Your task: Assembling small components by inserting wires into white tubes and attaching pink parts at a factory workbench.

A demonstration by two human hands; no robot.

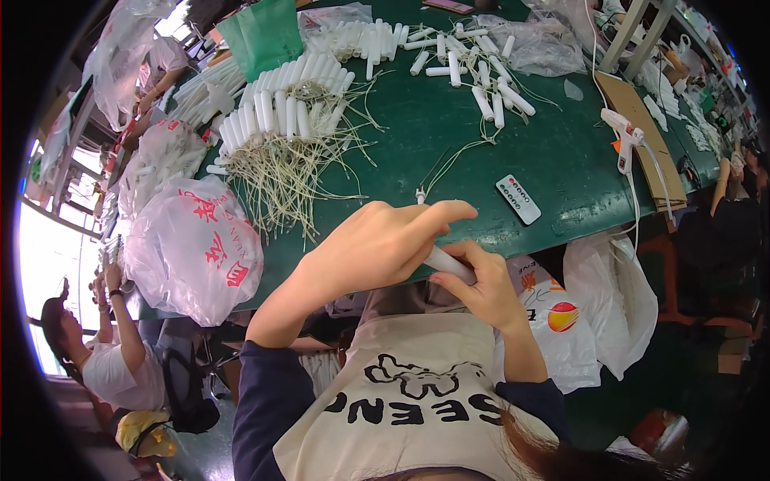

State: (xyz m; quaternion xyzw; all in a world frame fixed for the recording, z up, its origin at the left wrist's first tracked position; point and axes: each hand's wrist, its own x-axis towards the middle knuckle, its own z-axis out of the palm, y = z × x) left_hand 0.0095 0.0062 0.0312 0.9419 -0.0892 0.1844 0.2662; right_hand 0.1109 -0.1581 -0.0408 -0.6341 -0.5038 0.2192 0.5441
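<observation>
A white tube [451,265] is held at the table's near edge, in front of my chest. My right hand [488,290] wraps round its lower part, thumb pressed along it. Over its upper end curls my left hand [393,240], index finger reaching out to the right; its thumb and the tube's tip are hidden. Just beyond the left hand, a small white end piece [421,196] with thin wires lies on the table. A small white remote control [518,200] rests to the right of it.
Stacked white tubes with trailing wires [281,112] lie at the left, loose tubes [481,76] at the back. A white glue gun [622,132] lies near cardboard [642,144] at right. A stuffed plastic bag [196,248] stands left. Other people work on both sides.
</observation>
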